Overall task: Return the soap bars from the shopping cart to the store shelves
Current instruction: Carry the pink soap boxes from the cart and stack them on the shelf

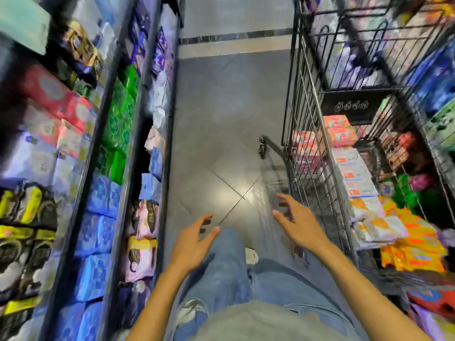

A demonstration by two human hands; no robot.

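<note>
Left hand (194, 239), right hand (296, 219), fingers (285, 198) spread, empty, soap bars (354, 173) in shopping cart (310, 134) at right

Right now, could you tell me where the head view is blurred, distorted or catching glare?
Head view: motion blur smears the shelves on the left and the soap bars in the shopping cart; the wide lens bows the shelf edges and cart wires; a bright glare patch lies on the floor tiles; the left hand and right hand, both empty, look fairly sharp.
</note>
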